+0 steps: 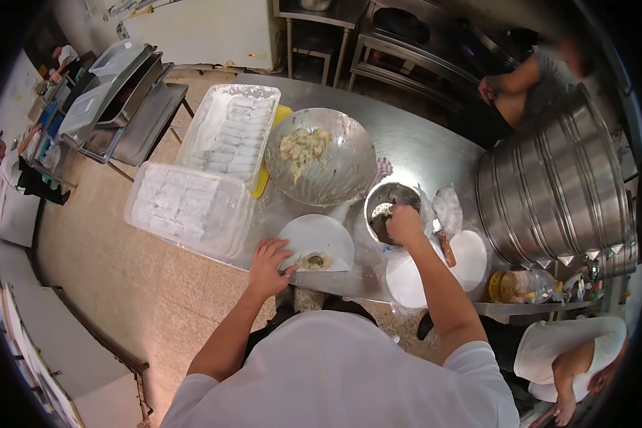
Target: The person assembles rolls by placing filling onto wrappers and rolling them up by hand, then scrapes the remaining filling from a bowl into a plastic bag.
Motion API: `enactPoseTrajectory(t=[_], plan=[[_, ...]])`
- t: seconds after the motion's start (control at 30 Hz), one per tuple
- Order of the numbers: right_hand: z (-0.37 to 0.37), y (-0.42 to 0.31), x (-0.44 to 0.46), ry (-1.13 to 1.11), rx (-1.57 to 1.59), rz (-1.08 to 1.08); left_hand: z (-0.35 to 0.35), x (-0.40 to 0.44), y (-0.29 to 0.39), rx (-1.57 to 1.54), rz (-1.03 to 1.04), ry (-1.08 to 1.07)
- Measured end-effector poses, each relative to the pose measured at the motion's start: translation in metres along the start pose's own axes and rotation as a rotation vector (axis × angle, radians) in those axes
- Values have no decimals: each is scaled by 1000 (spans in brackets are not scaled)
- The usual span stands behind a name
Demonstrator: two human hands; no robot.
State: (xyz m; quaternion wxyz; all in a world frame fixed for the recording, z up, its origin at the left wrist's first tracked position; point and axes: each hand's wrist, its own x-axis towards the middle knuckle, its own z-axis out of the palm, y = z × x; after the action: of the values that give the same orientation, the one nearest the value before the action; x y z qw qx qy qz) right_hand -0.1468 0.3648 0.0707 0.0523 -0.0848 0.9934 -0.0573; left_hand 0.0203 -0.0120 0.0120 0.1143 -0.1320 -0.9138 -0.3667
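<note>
My left hand rests at the left edge of a round white wrapper sheet, its fingers apart. One edge of the sheet is folded straight, and a small mound of pale filling with a dark middle lies near it. My right hand is closed, reaching into a round metal pot with dark contents. What its fingers hold is hidden. Behind the sheet stands a wide metal bowl with pale, green-flecked filling on its far left side.
Plastic trays of white rolls, one farther back and one nearer, stand at left. Stacks of round wrappers, a wooden-handled tool, a tall steamer stack and an oil bottle are at right. Other people are nearby.
</note>
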Motion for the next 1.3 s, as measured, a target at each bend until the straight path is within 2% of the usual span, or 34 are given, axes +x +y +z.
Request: enactPoseTrajectory(t=[0.07, 0.17, 0.27, 0.37, 0.47, 0.6, 0.7, 0.8, 0.97, 1.17, 1.23, 1.3], plan=[[5, -1, 1, -164, -128, -10, 0, 1, 2, 10, -11, -4], [36, 7, 9, -154, -215, -95, 0, 1, 3, 19, -23, -9], [36, 5, 10, -134, -226, -146, 1, 2, 3, 23, -27, -14], [33, 9, 21, -161, -193, -72, 1, 2, 2, 19, -32, -17], [38, 26, 31, 5, -2, 42, 0, 1, 3, 2, -39, -9], [23, 34, 31, -100, 1208, 334, -1, 0, 2, -6, -57, -10], [-31, -27, -9, -141, 1402, 224, -1, 0, 2, -6, -56, -10], [-29, -83, -40, -310, 1249, 147, -1, -1, 0, 0, -44, -14], [51, -129, -70, -72, 466, -426, -1, -4, -3, -6, -38, -15], [57, -139, -86, -129, 300, -403, 0, -8, -7, -16, -29, -20], [50, -142, -91, -107, 364, -331, 3, -9, -11, -14, -20, -31], [48, -141, -94, -36, 381, -209, 7, -9, -15, -93, -124, 13]])
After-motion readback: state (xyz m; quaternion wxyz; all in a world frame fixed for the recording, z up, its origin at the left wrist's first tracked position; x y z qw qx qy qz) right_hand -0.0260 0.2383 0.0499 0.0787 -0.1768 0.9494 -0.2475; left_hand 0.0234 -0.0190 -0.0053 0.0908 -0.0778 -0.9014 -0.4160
